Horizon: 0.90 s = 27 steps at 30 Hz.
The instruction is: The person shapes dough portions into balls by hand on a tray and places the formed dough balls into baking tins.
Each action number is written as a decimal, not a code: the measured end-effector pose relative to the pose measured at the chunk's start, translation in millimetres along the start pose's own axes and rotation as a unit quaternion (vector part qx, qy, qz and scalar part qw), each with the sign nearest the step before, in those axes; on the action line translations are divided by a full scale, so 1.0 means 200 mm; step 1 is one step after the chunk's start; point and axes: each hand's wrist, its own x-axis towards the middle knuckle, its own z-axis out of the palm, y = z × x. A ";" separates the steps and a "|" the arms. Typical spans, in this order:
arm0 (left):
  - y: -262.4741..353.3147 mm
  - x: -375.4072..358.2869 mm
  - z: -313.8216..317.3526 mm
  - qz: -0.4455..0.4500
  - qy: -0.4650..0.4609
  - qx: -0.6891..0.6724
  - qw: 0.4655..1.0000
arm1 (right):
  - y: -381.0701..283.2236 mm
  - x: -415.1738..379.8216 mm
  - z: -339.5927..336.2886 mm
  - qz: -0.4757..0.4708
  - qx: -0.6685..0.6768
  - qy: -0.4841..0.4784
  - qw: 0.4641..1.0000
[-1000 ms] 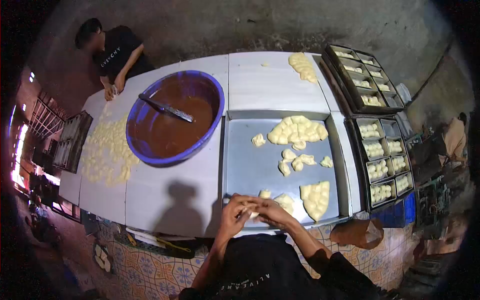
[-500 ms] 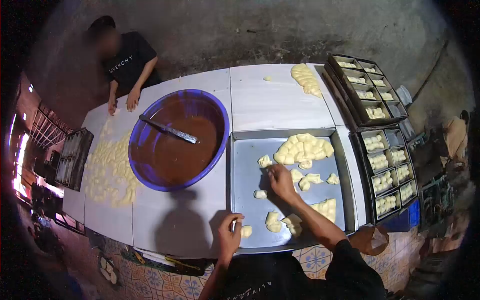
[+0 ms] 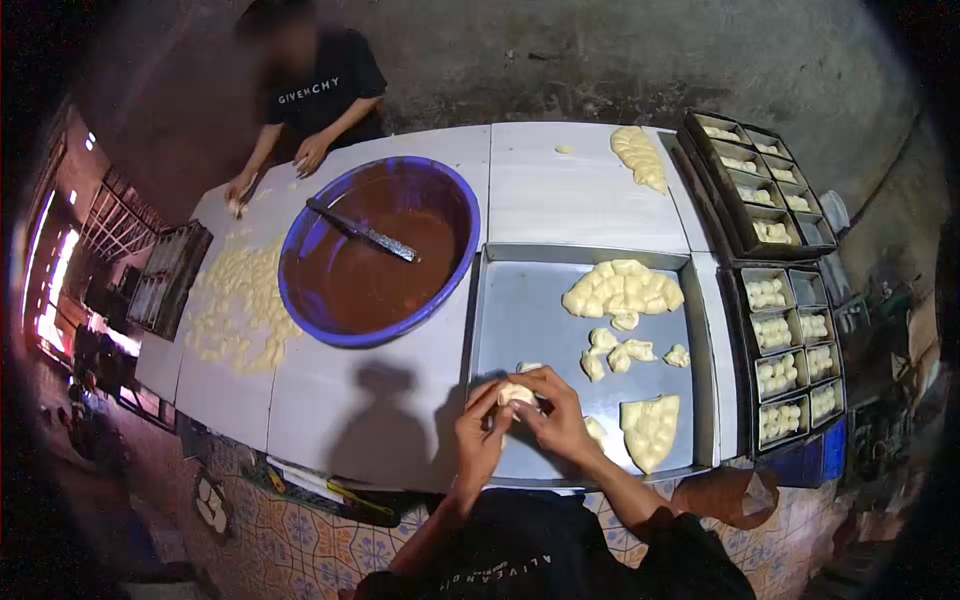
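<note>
On the far left stands a dark rack-like pan (image 3: 172,278), and what it contains I cannot say with certainty, since that side is poorly lit. Beside it, on the white table (image 3: 590,210), many small dough pieces (image 3: 240,300) are spread, and behind them a co-worker (image 3: 325,90) leans over the table edge. Next comes the blue basin (image 3: 372,338), which holds a brown mass (image 3: 355,285); a long flat tool (image 3: 365,235) lies across this mass, its one end near the rim. At the near left corner of the metal tray (image 3: 520,310), the left hand (image 3: 482,435) pinches a dough ball (image 3: 517,397) between its curved fingers, and the right hand (image 3: 562,420) grips the same ball from the other side. Inside the tray are a big scored dough slab (image 3: 625,288), several loose lumps (image 3: 618,352) and a wedge-shaped slab (image 3: 650,432) (this one is at the near side). Beyond the tray, on the table, lies a flat dough strip (image 3: 638,158). On the right, the upper black pan set (image 3: 745,243) and the lower black pan set (image 3: 750,340) carry rows of dough balls in most compartments.
</note>
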 end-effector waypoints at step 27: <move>-0.56 1.77 -0.61 -0.171 -0.066 0.362 0.914 | 0.40 -0.07 0.04 0.149 0.517 -0.032 0.842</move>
